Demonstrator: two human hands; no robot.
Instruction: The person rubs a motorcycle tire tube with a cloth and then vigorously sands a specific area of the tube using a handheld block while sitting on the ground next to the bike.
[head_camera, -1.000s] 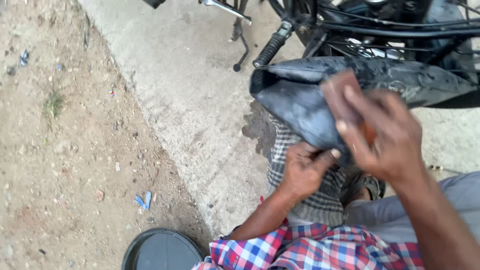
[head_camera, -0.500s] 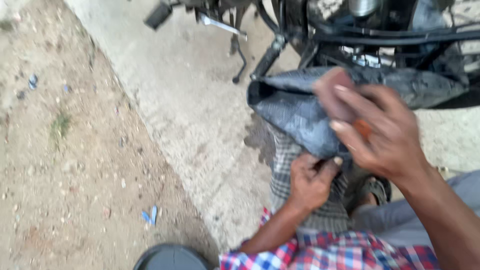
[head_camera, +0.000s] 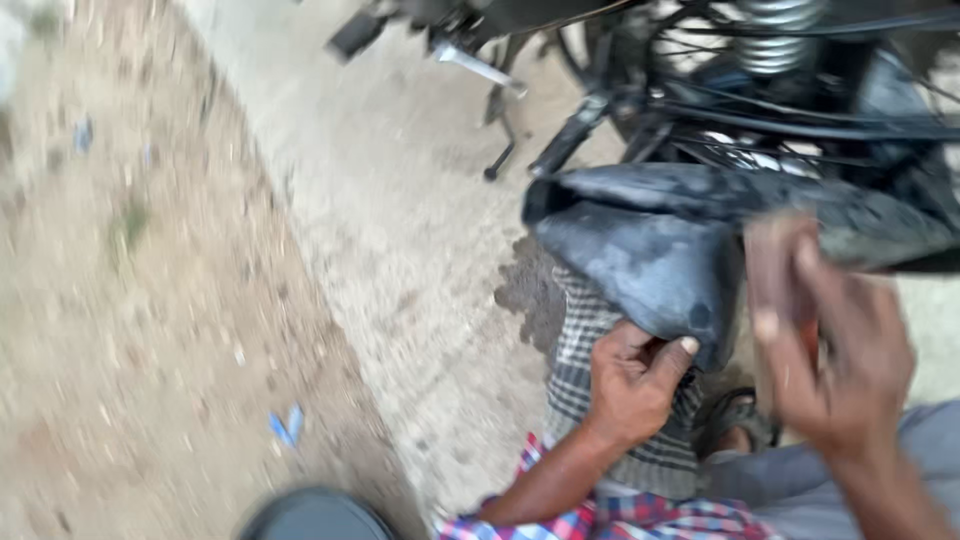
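Observation:
A black rubber inner tube (head_camera: 650, 260) lies folded over my knee, which is covered by a checked grey cloth (head_camera: 585, 400). My left hand (head_camera: 630, 385) pinches the tube's lower edge from below, thumb on top. My right hand (head_camera: 840, 350) is blurred, raised just right of the tube, fingers curled around a small brownish-orange object that I cannot make out clearly. A motorcycle wheel with spokes and a spring (head_camera: 780, 60) stands right behind the tube.
A motorcycle side stand (head_camera: 500, 150) rests on the pale concrete strip (head_camera: 400, 250). Bare dirt ground (head_camera: 130, 300) with small blue scraps (head_camera: 285, 425) lies to the left. A dark round rim (head_camera: 315, 515) shows at the bottom edge.
The view has tilted down and left. My right hand has slid to the right, off the tube's surface. My left hand keeps its pinch on the tube's lower edge.

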